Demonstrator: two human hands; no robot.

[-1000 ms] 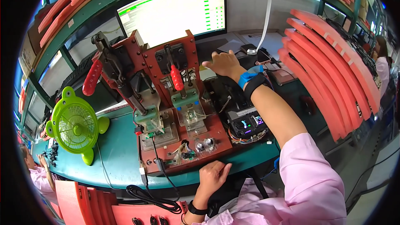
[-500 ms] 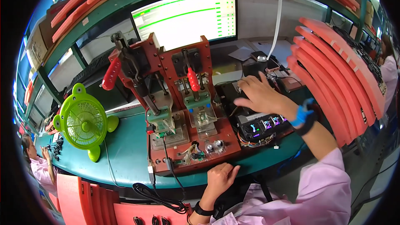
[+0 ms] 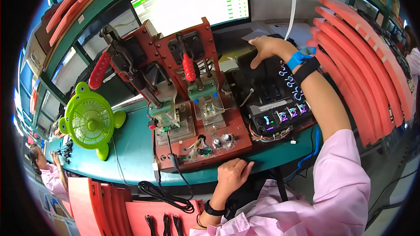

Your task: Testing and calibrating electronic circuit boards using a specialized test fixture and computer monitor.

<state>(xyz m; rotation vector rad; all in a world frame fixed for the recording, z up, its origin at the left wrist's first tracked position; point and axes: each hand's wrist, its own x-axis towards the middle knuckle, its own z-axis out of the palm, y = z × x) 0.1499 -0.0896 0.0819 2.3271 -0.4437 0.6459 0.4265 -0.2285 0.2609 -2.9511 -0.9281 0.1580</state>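
Observation:
My right hand [image 3: 269,49] reaches over the far end of a black control box [image 3: 269,94] with knobs and lit panels. Its thumb stands apart from the fingers, and nothing shows in its grip; some fingertips are hard to see. At the bench's front edge rests my left hand [image 3: 234,174], fingers curled and thumb sticking out, with no object visible in it. Just beyond it stands a red test fixture [image 3: 210,150] with two toggle clamps. Their red handles, a left handle [image 3: 100,71] and a right handle [image 3: 189,67], point down over clear plates and small circuit boards.
A green fan [image 3: 91,122] stands on the green bench [image 3: 131,159] at left. Behind the fixture is a lit monitor [image 3: 192,4]. Stacked pink foam trays [image 3: 350,83] rise at right. Black coiled cables [image 3: 166,199] hang near a foam tray in front. A co-worker [image 3: 50,170] sits far left.
My right hand has moved farther back over the black control box, uncovering its knobs. My left hand stays curled at the bench edge. The whole view has shifted slightly.

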